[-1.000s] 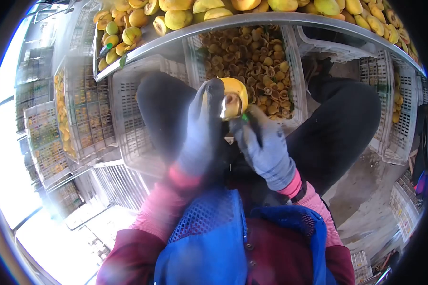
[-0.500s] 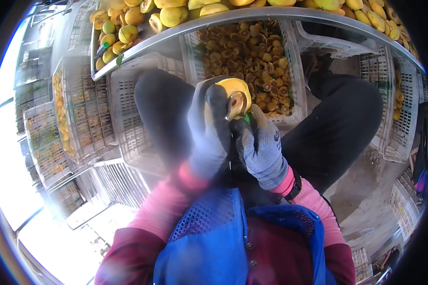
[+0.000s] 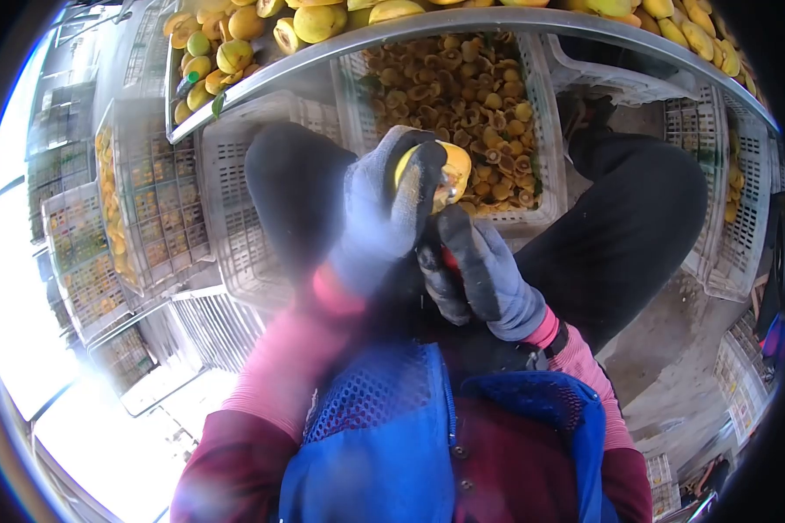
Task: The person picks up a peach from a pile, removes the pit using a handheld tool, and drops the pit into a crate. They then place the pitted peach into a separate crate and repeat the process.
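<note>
My left hand (image 3: 382, 196), in a grey glove with dark fingertips, is closed round a yellow peach half (image 3: 455, 170). Its cut side, with a brownish hollow, faces right. Just below and to the right, my right hand (image 3: 475, 270) is closed, fingers curled, on a small pitting tool (image 3: 449, 258). Only a red bit of it shows between the fingers; the rest is mostly hidden. Both hands are above my lap, near the crate (image 3: 545, 174) of brownish-yellow fruit scraps (image 3: 453, 96).
A metal-rimmed tray (image 3: 358, 44) of yellow peaches (image 3: 321, 22) spans the front. An off-white plastic crate (image 3: 235, 192) stands by my left knee. Stacked crates (image 3: 161, 200) with fruit are at left, and another crate (image 3: 728, 235) at right.
The peach half has turned in my left hand and shifted slightly right. My right hand has drawn down away from it; the curved metal blade and green part seen earlier no longer show clearly.
</note>
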The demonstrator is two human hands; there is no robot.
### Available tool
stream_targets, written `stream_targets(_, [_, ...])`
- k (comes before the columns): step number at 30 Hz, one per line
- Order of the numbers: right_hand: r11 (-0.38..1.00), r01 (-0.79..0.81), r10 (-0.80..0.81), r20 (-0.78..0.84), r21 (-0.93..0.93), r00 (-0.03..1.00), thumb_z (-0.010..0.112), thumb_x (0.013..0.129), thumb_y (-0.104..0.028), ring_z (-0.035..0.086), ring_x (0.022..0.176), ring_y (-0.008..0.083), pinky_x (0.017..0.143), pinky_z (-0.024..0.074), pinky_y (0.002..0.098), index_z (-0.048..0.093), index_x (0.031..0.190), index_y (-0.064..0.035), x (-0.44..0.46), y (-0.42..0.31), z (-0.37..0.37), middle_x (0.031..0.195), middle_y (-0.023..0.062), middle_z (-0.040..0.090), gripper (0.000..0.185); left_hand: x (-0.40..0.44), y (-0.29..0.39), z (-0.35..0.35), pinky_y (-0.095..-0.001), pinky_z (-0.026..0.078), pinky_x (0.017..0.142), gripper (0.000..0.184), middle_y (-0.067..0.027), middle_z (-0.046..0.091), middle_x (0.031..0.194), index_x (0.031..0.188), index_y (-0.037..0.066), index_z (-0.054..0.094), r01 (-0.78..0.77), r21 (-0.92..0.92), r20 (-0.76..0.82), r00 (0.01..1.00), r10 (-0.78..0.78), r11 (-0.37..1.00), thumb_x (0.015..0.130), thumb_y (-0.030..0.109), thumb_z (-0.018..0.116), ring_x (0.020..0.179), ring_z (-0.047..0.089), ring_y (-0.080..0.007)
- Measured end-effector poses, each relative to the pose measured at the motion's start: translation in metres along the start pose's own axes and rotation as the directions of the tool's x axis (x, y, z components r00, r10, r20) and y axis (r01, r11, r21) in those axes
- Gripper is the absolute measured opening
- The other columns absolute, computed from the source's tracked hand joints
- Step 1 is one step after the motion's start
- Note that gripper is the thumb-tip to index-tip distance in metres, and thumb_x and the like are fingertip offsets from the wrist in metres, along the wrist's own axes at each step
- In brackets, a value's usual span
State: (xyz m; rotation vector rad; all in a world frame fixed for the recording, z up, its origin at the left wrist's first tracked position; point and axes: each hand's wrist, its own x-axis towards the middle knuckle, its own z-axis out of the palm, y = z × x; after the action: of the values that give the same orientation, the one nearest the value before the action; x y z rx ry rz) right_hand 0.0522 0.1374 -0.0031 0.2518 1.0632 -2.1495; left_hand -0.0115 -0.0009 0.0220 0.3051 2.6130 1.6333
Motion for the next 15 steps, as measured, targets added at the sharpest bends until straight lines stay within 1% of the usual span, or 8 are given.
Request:
stream_targets(3, [0.846,-0.305,0.17,0.32,0.437,0.932,0.038,0.092,-0.056,0.033,0.034,0.0068,0.03,0.0272,0.0201,0.052,0.093,-0.0082,0.001,-0.005,-0.003,0.052,-0.0017,0.038,0.05,0.003,-0.002,-0.002,-0.029,0.047,0.067,0.025,-0.0164,0.06,0.084,0.097,-0.006,0.058,0.007,-0.027,0.076,0.997,-0.005,1.0,0.089,0.015,0.048,0.074,0.06,-0.0217])
stream_targets(5, [0.658,-0.436,0.121,0.485,0.615,0.866,0.037,0.092,-0.058,0.031,0.036,0.0069,0.031,0.0236,0.0203,0.055,0.091,-0.0112,0.001,-0.003,-0.004,0.055,-0.003,0.038,0.05,0.004,-0.01,0.0,-0.0285,0.048,0.062,0.021,-0.0153,0.061,0.075,0.093,-0.002,0.06,-0.02,-0.117,0.081,0.996,0.029,0.993,0.089,0.016,0.053,0.068,0.063,-0.0262])
stream_targets(7, [0.459,-0.549,-0.016,0.624,0.699,0.781,0.036,0.093,-0.056,0.032,0.038,0.0072,0.032,0.0254,0.0205,0.056,0.095,-0.0112,0.006,0.002,-0.005,0.058,-0.0027,0.039,0.049,-0.001,-0.019,0.004,-0.0292,0.048,0.064,0.022,-0.0151,0.061,0.078,0.093,-0.003,0.059,-0.21,-0.099,0.039,0.976,0.215,0.973,0.089,0.017,0.053,0.069,0.062,-0.0265])
stream_targets(10, [0.344,-0.63,-0.207,0.71,0.697,0.672,0.036,0.093,-0.055,0.032,0.038,0.0065,0.032,0.028,0.021,0.055,0.098,-0.0091,0.015,0.011,-0.005,0.058,-0.0023,0.039,0.05,-0.006,-0.036,0.012,-0.0297,0.048,0.065,0.023,-0.0129,0.06,0.085,0.094,-0.004,0.058,-0.239,-0.146,-0.016,0.971,0.239,0.96,0.091,0.018,0.052,0.074,0.06,-0.0208])
stream_targets(12, [0.336,-0.595,-0.162,0.667,0.73,0.727,0.037,0.094,-0.052,0.034,0.034,0.0056,0.028,0.0301,0.0186,0.049,0.085,-0.0096,0.014,0.01,-0.002,0.053,-0.0029,0.039,0.045,-0.015,-0.048,0.02,-0.0292,0.048,0.065,0.024,-0.0112,0.06,0.086,0.097,-0.004,0.056,-0.046,-0.354,-0.023,0.999,0.04,0.934,0.092,0.019,0.052,0.077,0.059,-0.0182])
stream_targets(13, [0.331,-0.578,-0.138,0.644,0.746,0.752,0.038,0.094,-0.05,0.034,0.032,0.0051,0.027,0.0311,0.0173,0.045,0.079,-0.0099,0.012,0.01,0.0,0.051,-0.0032,0.039,0.044,-0.018,-0.051,0.025,-0.0292,0.048,0.065,0.024,-0.0108,0.06,0.086,0.098,-0.004,0.056,-0.128,-0.204,-0.123,0.987,0.105,0.97,0.092,0.019,0.052,0.076,0.06,-0.0181])
stream_targets(14, [0.383,-0.53,-0.213,0.631,0.757,0.746,0.038,0.094,-0.05,0.034,0.031,0.0051,0.026,0.0309,0.0173,0.045,0.079,-0.0098,0.011,0.007,-0.002,0.051,-0.0033,0.039,0.044,-0.021,-0.052,0.032,-0.0292,0.049,0.065,0.024,-0.0104,0.06,0.086,0.099,-0.003,0.056,-0.194,-0.042,-0.21,0.961,0.181,0.98,0.092,0.02,0.052,0.076,0.06,-0.018])
stream_targets(15, [0.433,-0.477,-0.286,0.619,0.765,0.732,0.038,0.094,-0.051,0.033,0.031,0.0051,0.026,0.0308,0.0173,0.045,0.079,-0.0098,0.009,0.001,-0.007,0.05,-0.0034,0.039,0.044,-0.022,-0.044,0.027,-0.0293,0.049,0.065,0.027,-0.0102,0.06,0.089,0.102,-0.001,0.054,-0.05,-0.147,-0.217,0.976,0.017,0.988,0.091,0.023,0.054,0.077,0.06,-0.0185])
